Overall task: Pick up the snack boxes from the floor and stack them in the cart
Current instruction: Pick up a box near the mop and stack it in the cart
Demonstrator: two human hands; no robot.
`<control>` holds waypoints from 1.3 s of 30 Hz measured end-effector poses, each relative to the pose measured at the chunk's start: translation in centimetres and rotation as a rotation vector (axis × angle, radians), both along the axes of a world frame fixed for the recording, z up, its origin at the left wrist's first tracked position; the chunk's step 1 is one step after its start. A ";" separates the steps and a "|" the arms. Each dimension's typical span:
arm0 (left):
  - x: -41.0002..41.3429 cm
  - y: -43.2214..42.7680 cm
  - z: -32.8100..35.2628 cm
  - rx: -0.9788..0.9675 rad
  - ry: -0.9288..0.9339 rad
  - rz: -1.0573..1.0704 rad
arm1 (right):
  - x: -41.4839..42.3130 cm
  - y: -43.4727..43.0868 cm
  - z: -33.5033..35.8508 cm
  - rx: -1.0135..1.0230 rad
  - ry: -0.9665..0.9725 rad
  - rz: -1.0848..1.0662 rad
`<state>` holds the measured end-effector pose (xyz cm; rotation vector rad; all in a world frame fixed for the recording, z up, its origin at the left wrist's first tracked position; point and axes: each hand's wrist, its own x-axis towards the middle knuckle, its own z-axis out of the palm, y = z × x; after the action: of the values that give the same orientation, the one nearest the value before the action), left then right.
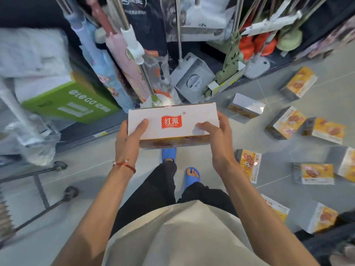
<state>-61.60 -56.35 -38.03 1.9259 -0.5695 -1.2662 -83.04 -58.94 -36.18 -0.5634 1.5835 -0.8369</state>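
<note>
Nearest me, my left hand (128, 139) and right hand (217, 137) hold a white cardboard snack box with a red logo (172, 121) over the grey tiled floor (86, 169), fingers (203, 125) curled round its ends. Many yellow snack boxes (299, 81) lie scattered to the right, so I judge most of the work remains.

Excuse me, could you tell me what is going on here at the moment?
A person is standing in a shop aisle and holding a white snack box at its two ends, the left hand and the right hand each gripping one end. Several more snack boxes lie scattered on the tiled floor to the person's right. The wheeled cart is at the left edge of the view, and the held box is not in it yet.
</note>
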 end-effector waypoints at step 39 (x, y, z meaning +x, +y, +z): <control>28.7 45.8 6.2 -0.075 -0.192 0.718 | 35.7 32.3 3.8 -0.093 -0.071 0.855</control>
<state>-32.87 -10.55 -31.79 1.9373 0.0082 -0.5980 -47.37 -26.61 -32.34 -1.1502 1.0730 -0.2693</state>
